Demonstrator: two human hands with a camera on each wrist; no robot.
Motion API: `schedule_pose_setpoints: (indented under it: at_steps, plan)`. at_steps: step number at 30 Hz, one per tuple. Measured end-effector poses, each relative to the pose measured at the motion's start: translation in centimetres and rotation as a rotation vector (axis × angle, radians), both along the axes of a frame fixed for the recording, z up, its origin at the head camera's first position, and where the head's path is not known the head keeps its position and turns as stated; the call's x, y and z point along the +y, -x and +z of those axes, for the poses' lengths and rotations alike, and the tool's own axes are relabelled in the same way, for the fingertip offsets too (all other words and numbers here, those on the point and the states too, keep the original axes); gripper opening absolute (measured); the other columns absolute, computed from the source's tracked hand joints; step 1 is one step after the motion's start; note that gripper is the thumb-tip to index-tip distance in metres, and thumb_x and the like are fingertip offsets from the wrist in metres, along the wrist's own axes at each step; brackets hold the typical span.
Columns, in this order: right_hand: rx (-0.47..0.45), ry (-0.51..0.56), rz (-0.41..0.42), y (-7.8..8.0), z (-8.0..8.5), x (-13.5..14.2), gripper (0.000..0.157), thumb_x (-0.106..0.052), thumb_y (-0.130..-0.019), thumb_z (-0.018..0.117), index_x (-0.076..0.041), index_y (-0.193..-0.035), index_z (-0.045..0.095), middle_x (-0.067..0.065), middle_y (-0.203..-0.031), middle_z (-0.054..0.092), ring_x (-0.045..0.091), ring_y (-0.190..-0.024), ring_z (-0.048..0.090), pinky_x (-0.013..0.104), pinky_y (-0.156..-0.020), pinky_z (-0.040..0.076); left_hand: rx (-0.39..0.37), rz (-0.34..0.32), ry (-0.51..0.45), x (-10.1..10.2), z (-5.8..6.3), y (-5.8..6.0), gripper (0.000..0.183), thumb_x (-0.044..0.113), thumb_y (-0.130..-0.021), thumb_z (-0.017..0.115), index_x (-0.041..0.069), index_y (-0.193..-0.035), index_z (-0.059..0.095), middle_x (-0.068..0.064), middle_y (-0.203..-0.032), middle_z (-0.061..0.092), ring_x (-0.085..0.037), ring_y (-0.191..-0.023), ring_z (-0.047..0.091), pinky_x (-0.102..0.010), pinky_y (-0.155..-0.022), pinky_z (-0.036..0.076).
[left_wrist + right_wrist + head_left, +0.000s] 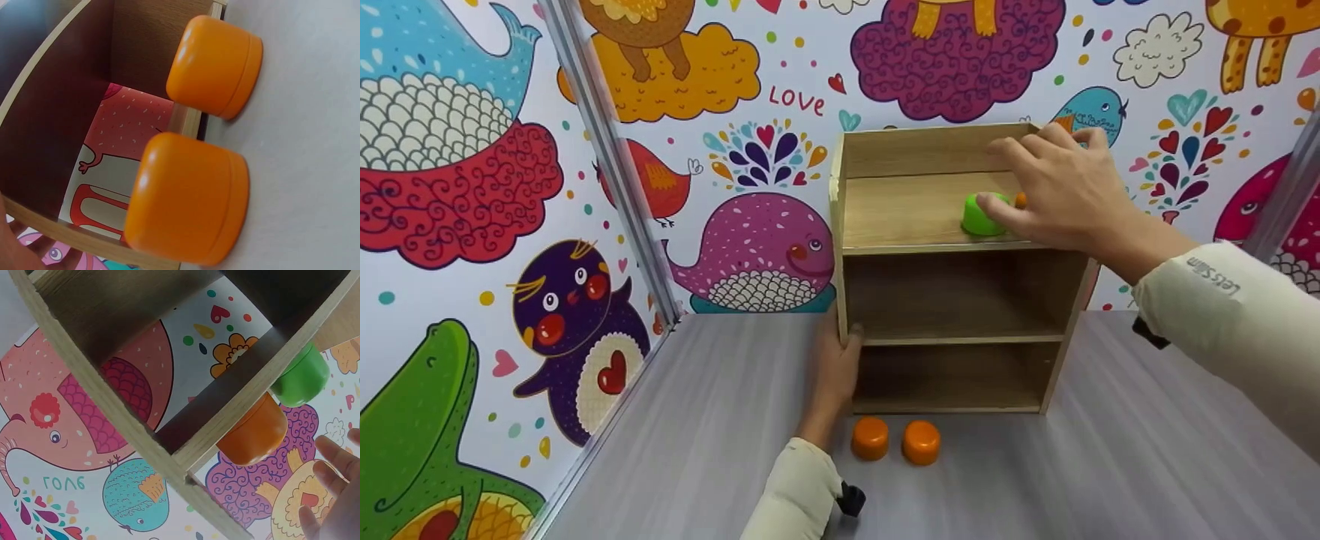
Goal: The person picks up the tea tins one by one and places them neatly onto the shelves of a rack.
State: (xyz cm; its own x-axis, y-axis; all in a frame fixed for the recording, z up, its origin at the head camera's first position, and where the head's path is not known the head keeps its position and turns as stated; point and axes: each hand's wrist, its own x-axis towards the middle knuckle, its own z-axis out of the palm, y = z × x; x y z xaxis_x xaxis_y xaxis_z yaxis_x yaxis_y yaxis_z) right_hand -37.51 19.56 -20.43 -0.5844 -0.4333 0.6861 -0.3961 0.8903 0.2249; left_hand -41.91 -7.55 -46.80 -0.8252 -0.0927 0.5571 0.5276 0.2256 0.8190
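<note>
The right hand (1061, 176) is hovering over the top level of a light-brown wooden three-tier shelf unit (960, 341), its fingers spreading apart and bending a little, with nothing in its hold. A glossy green rounded cup (979, 217) is sitting on that level below the thumb, which is partly covering it in the head view. A glossy orange rounded cup (253, 433) is resting just beside the green one, under the palm and mostly hidden by the hand from above. In the right wrist view a gap is showing between the fingertips and both cups — the hand is not touching either.

The left hand (834, 367) is gripping the left side panel of the shelf unit, the thumb lying at the front edge and the other fingers going out of sight behind the panel. To the right of this hand and nearer the person, beside the wrist, two more glossy orange rounded cups (870, 439) are standing side by side, a little apart, on the grey surface (720, 420) — rounded ends facing up. Beyond both hands, a white wall panel (810, 67) is showing colourful cartoon animals behind the shelf unit.
</note>
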Motion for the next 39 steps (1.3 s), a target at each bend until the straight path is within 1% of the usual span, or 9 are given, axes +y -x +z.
schedule_pose_setpoints:
  at_steps: [5, 8, 13, 17, 19, 23, 26, 31, 39]
  plan:
    - [0.029, 0.019, 0.03, -1.3, -0.7, 0.2, 0.056, -0.053, -0.084, 0.052, -0.016, -0.126, 0.053, 0.012, -0.11, 0.062, 0.031, -0.106, 0.045, 0.063, -0.089, 0.027, -0.013, -0.04, -0.02, 0.0, 1.6, -1.6, 0.06, 0.015, -0.095, 0.049, 0.022, -0.149, 0.024, -0.002, -0.15, 0.03, -0.02, -0.135, 0.032, -0.048, -0.112, 0.023]
    - [0.04, 0.026, 0.058, -1.9, -1.6, -0.1, 0.054, -0.052, -0.084, 0.052, -0.017, -0.125, 0.054, 0.011, -0.109, 0.063, 0.029, -0.105, 0.045, 0.059, -0.087, 0.028, -0.034, -0.059, -0.024, 0.0, 2.0, -2.1, 0.062, 0.016, -0.095, 0.048, 0.026, -0.15, 0.02, -0.001, -0.152, 0.027, -0.02, -0.137, 0.03, -0.048, -0.112, 0.021]
    - [0.028, 0.023, 0.093, -3.0, -3.2, -0.4, 0.053, -0.051, -0.084, 0.053, -0.018, -0.125, 0.055, 0.008, -0.106, 0.062, 0.027, -0.101, 0.046, 0.053, -0.082, 0.031, -0.037, -0.048, 0.001, -0.2, 0.7, -0.6, 0.062, 0.025, -0.096, 0.047, 0.036, -0.149, 0.016, 0.007, -0.153, 0.023, -0.015, -0.138, 0.027, -0.046, -0.113, 0.019]
    - [0.013, 0.008, 0.107, -3.8, -4.8, -0.5, 0.055, -0.052, -0.083, 0.054, -0.017, -0.126, 0.055, 0.008, -0.108, 0.06, 0.027, -0.106, 0.046, 0.05, -0.081, 0.033, -0.028, -0.04, 0.004, -0.2, -0.2, 0.3, 0.062, 0.03, -0.096, 0.048, 0.042, -0.147, 0.015, 0.013, -0.151, 0.024, -0.011, -0.136, 0.028, -0.044, -0.113, 0.021]
    - [0.015, 0.002, 0.123, -4.2, -5.6, -0.6, 0.056, -0.053, -0.083, 0.054, -0.016, -0.126, 0.055, 0.008, -0.108, 0.06, 0.027, -0.106, 0.046, 0.048, -0.079, 0.034, -0.034, -0.052, -0.016, -0.2, 0.1, 0.1, 0.061, 0.028, -0.096, 0.048, 0.041, -0.147, 0.017, 0.012, -0.151, 0.025, -0.011, -0.136, 0.029, -0.044, -0.113, 0.021]
    - [0.003, -0.011, 0.154, -4.7, -7.2, -0.7, 0.057, -0.053, -0.083, 0.054, -0.017, -0.127, 0.055, 0.006, -0.113, 0.061, 0.025, -0.104, 0.047, 0.05, -0.083, 0.036, -0.034, -0.063, -0.024, -0.2, 0.1, 0.0, 0.06, 0.028, -0.096, 0.048, 0.037, -0.147, 0.019, 0.009, -0.15, 0.027, -0.012, -0.136, 0.029, -0.044, -0.113, 0.022]
    - [-0.024, -0.018, 0.159, -4.9, -8.4, -0.7, 0.057, -0.054, -0.082, 0.055, -0.018, -0.127, 0.055, 0.006, -0.116, 0.061, 0.025, -0.106, 0.048, 0.052, -0.088, 0.036, -0.018, -0.028, 0.006, -0.3, -0.2, 0.3, 0.059, 0.03, -0.096, 0.049, 0.032, -0.148, 0.022, 0.006, -0.149, 0.03, -0.013, -0.135, 0.031, -0.044, -0.112, 0.024]
    - [-0.039, -0.046, 0.16, -5.0, -10.4, -0.6, 0.056, -0.055, -0.082, 0.054, -0.019, -0.125, 0.057, 0.003, -0.111, 0.062, 0.023, -0.102, 0.049, 0.044, -0.08, 0.038, 0.0, 0.009, 0.021, -0.4, -0.4, 0.3, 0.059, 0.026, -0.095, 0.051, 0.021, -0.148, 0.026, -0.002, -0.148, 0.034, -0.019, -0.135, 0.032, -0.046, -0.111, 0.026]
    - [-0.055, -0.092, 0.175, -5.1, -13.3, -0.6, 0.054, -0.056, -0.082, 0.052, -0.019, -0.12, 0.058, 0.0, -0.104, 0.062, 0.019, -0.094, 0.048, 0.039, -0.075, 0.037, 0.01, 0.022, 0.031, -0.4, -0.4, 0.3, 0.06, 0.027, -0.095, 0.052, 0.025, -0.149, 0.025, 0.0, -0.15, 0.031, -0.016, -0.136, 0.03, -0.044, -0.112, 0.025]
